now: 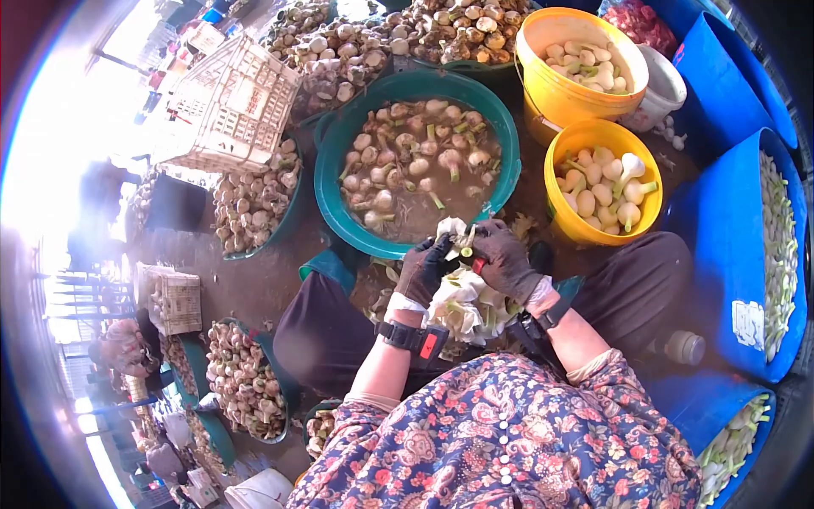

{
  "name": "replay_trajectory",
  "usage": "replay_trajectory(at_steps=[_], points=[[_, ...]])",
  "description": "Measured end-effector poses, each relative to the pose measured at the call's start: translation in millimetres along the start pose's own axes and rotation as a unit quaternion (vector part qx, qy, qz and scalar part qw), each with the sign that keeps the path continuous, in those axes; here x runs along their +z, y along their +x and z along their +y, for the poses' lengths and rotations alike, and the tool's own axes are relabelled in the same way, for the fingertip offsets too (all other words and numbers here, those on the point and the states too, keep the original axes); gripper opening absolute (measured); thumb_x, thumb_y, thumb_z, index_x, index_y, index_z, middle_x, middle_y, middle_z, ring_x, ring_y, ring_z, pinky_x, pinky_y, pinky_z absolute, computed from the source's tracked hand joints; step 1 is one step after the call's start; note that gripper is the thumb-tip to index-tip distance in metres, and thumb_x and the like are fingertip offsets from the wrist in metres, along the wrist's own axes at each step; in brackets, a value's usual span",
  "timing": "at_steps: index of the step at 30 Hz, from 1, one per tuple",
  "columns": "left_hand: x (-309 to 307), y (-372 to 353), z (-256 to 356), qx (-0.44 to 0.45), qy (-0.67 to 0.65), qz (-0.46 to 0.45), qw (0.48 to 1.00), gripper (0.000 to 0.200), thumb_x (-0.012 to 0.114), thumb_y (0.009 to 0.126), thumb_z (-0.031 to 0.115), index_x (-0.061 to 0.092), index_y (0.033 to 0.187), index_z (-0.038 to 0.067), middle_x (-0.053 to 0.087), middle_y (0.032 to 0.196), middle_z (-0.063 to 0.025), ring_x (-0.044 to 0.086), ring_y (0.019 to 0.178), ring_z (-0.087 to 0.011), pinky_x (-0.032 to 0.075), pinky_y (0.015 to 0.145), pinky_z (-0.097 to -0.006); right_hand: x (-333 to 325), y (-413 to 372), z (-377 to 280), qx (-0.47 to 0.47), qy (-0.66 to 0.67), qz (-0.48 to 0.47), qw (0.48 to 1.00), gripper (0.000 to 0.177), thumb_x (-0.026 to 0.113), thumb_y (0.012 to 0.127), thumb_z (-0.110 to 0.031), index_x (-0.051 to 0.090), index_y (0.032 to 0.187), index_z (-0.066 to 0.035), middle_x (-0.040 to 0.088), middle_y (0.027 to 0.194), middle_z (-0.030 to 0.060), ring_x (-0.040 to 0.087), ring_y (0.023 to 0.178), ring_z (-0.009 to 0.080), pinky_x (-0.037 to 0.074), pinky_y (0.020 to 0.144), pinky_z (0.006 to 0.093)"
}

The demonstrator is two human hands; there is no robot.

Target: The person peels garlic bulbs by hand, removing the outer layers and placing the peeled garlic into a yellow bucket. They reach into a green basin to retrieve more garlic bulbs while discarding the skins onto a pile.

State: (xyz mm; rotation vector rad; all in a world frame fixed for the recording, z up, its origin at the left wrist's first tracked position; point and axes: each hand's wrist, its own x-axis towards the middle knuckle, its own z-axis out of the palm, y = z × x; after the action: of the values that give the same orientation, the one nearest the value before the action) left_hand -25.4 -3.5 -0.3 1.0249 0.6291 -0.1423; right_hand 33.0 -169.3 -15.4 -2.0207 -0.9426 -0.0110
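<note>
My left hand [423, 270], in a dark, dirty glove, is closed around a garlic bulb [452, 229] with whitish skin and a pale green stem end. My gloved right hand [507, 259] meets it from the other side, fingers bent at the bulb. Under those fingers shows a small red-handled tool [479, 265], its working end hidden. Below both hands, white garlic peelings [462, 307] are heaped between my legs. Just beyond stands a green tub [332, 204] of murky water with many garlic bulbs floating in it.
To the right stand a yellow bucket [562, 219] and a larger yellow bucket [536, 81], both with peeled garlic. Blue containers [721, 280] line the right side. A white crate [225, 106] and a tub of unpeeled garlic [246, 382] are at left. Other people are at far left.
</note>
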Motion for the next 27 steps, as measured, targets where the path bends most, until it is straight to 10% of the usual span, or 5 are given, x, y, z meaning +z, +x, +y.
replay_trajectory(at_steps=[5,11,16,22,27], points=[[-1,-21,18,0.101,0.141,-0.074,0.982,0.024,0.064,0.086,0.014,0.063,0.103,-0.002,0.064,0.095,-0.0012,0.056,0.084,-0.0061,0.046,0.08,-0.0222,13,-3,22,0.352,0.549,0.135,0.746,0.017,0.061,0.085,-0.023,0.064,0.089,-0.007,0.059,0.073,-0.0029,0.054,0.061,0.0073,0.046,0.059,0.0229],[-34,-46,26,-0.039,0.53,-0.327,0.782,0.026,0.07,0.08,0.022,0.065,0.098,0.004,0.066,0.092,-0.0059,0.059,0.085,-0.014,0.047,0.079,-0.0297,10,-3,54,0.489,0.658,0.218,0.53,0.019,0.059,0.085,-0.034,0.063,0.082,-0.015,0.052,0.06,-0.0054,0.046,0.048,0.0063,0.036,0.042,0.0218],[-43,-38,26,0.105,0.764,-0.182,0.611,0.038,0.072,0.073,0.034,0.066,0.096,0.004,0.066,0.091,-0.0142,0.064,0.079,-0.0253,0.049,0.072,-0.0332,6,-5,44,0.477,0.661,0.146,0.56,0.026,0.054,0.088,-0.038,0.063,0.085,-0.014,0.052,0.063,-0.0046,0.044,0.047,0.0057,0.034,0.04,0.019],[25,13,12,0.101,0.31,0.037,0.945,0.029,0.07,0.08,0.019,0.064,0.098,-0.003,0.067,0.081,-0.0071,0.058,0.066,-0.009,0.046,0.058,-0.0221,28,0,36,0.515,0.45,0.194,0.703,0.033,0.065,0.082,-0.04,0.06,0.084,-0.007,0.058,0.067,0.0006,0.052,0.056,0.0105,0.044,0.052,0.0264],[34,19,-4,0.073,0.188,0.036,0.979,0.026,0.07,0.08,0.012,0.063,0.099,-0.003,0.066,0.084,-0.0051,0.059,0.067,-0.0086,0.047,0.059,-0.02,46,-9,47,0.418,0.369,0.241,0.795,0.03,0.064,0.084,-0.036,0.06,0.088,-0.007,0.058,0.07,0.0013,0.053,0.058,0.0098,0.045,0.051,0.0259]])
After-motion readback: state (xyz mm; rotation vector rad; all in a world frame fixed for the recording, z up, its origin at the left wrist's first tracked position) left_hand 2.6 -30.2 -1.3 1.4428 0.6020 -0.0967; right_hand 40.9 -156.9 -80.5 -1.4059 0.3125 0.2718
